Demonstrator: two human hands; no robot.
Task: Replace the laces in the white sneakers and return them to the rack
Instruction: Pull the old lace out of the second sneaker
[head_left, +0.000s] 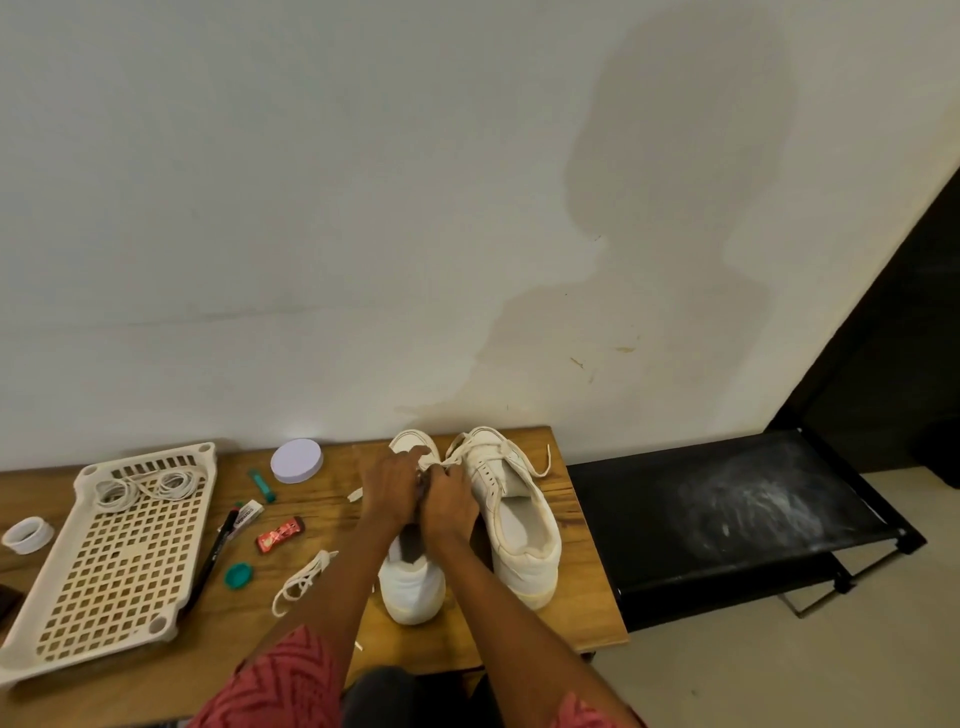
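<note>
- Two white sneakers stand side by side on a wooden table (332, 644), toes toward the wall, heels toward the person.
- The left sneaker (411, 587) is partly hidden under both hands; its toe and heel show.
- The right sneaker (514, 519) is laced, and one lace end hangs off its far right side.
- The left hand (390, 491) lies over the lacing area of the left sneaker, fingers curled down and pinching a white lace (429, 461) near the toe.
- The right hand (448, 501) touches the left hand, its fingers also curled and pinching the same lace just beside the right sneaker.
- A loose lace (304, 581) lies bunched on the table to the left of the left sneaker, close to the left forearm.
- A cream plastic tray (119, 566) with a grid of holes sits tilted on the left part of the table; coiled white laces (148, 487) rest in its far end.
- Between the tray and the sneakers lie a black marker (214, 552), a red wrapper (280, 533), a teal bottle cap (239, 575), a teal tube (262, 486), a small white eraser (248, 517) and a round pale lid (296, 460).
- A white ring (27, 535) sits at the table's left edge, beside the tray.
- A black rack (727, 519) with a dusty fabric shelf stands just to the right of the table, against the wall.
- Red patterned sleeves (280, 686) show at the bottom edge.
</note>
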